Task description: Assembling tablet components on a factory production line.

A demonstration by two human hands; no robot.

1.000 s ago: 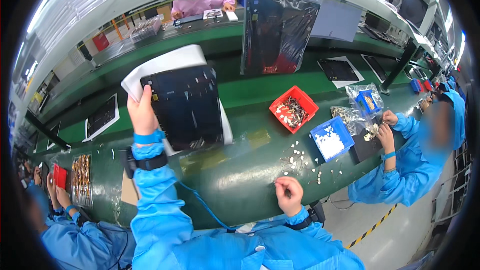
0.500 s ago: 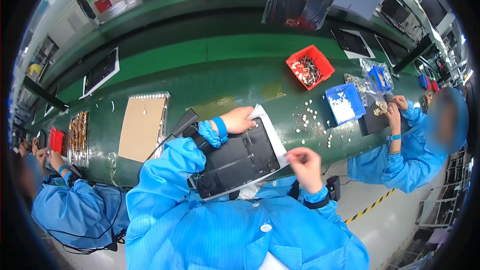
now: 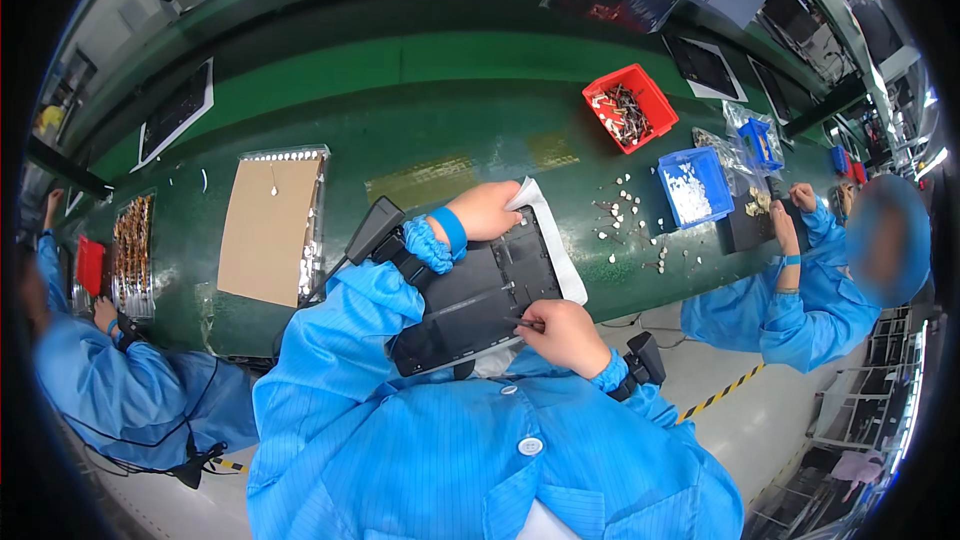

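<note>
A flat black device housing (image 3: 465,305), like an open tablet shell, lies tilted in front of me with a white sheet (image 3: 548,230) under it. My left hand (image 3: 487,210) is closed over the far edge, gripping the housing together with the sheet. Along its near right side, my right hand (image 3: 565,333) pinches a thin dark stick-like piece (image 3: 524,324), its tip over the black surface. The exact kind of this piece is too small to make out. Blue bands circle my left wrist and dark straps sit on both forearms.
To the left lies a brown board (image 3: 265,230) on a clear tray. Ahead right are a red bin (image 3: 660,120) of small parts, a blue bin (image 3: 720,202) of white pieces and scattered white-headed parts (image 3: 622,222). Co-workers sit at both sides; green conveyor (image 3: 480,60) runs beyond.
My right hand has moved left from beside the housing's right corner to over its near side. The left hand keeps its grip on the far edge. The view has shifted slightly.
</note>
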